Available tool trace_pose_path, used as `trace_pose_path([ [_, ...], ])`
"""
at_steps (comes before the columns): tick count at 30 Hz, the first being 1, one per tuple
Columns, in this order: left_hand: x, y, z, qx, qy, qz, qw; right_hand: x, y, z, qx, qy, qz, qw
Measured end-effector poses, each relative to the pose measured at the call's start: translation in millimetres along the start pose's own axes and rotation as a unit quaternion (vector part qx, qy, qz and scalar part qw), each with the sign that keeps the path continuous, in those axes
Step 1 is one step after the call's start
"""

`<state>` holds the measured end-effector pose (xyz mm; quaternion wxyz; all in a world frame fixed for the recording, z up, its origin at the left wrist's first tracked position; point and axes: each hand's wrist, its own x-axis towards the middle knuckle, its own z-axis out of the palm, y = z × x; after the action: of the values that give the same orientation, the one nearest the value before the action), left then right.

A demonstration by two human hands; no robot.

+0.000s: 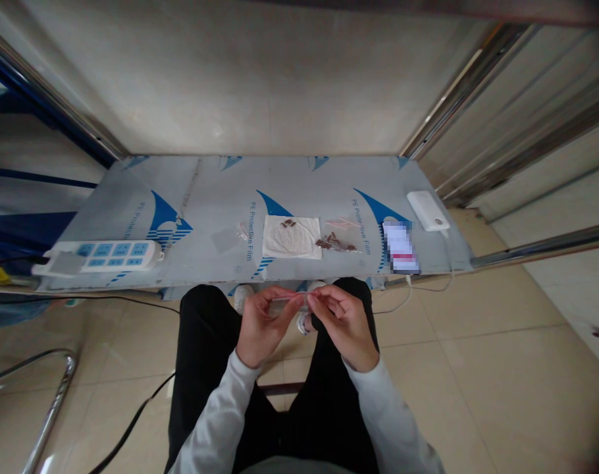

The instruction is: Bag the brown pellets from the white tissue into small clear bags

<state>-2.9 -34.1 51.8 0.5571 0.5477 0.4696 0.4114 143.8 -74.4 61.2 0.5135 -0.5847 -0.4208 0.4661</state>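
Note:
In the head view my left hand and my right hand meet above my lap, in front of the table edge. Both are closed, thumbs and fingers pinching a small clear plastic bag with a pinkish top edge. The fingers cover much of the bag, and what is in it, if anything, I cannot make out. Beyond the hands, a white cloth or tissue lies on the table with several small brown pieces on it. Right of it lies a clear bag of brown pieces, with pink-edged clear bags behind.
The table is covered in printed protective film. A white power strip lies at its left. At the right are a phone and a white power bank with a cable. A chrome chair leg stands at lower left.

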Motion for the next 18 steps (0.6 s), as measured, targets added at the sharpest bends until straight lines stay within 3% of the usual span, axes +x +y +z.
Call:
trace_pose_path([
  [6,17,-1,-14,-0.007,-0.049,-0.002,0.999,25,-11,-5,-0.051,-0.014,-0.04,0.998],
  [8,32,-6,-30,0.02,-0.017,0.014,1.0,48,-10,-17,-0.038,0.003,-0.029,0.999],
  [11,63,-27,-63,0.101,0.103,0.027,0.989,98,0,-49,-0.064,0.094,-0.022,0.993],
  [13,86,-46,-84,0.227,0.199,0.001,0.953,133,12,-74,-0.157,0.162,-0.02,0.974],
  [15,106,-65,-99,0.375,0.272,-0.035,0.886,161,24,-96,-0.329,0.212,-0.011,0.92],
  [17,120,-80,-105,0.472,0.302,-0.06,0.826,177,34,-109,-0.433,0.24,-0.001,0.869],
  [18,125,-85,-106,0.502,0.297,-0.068,0.809,181,37,-112,-0.46,0.249,0.002,0.852],
])
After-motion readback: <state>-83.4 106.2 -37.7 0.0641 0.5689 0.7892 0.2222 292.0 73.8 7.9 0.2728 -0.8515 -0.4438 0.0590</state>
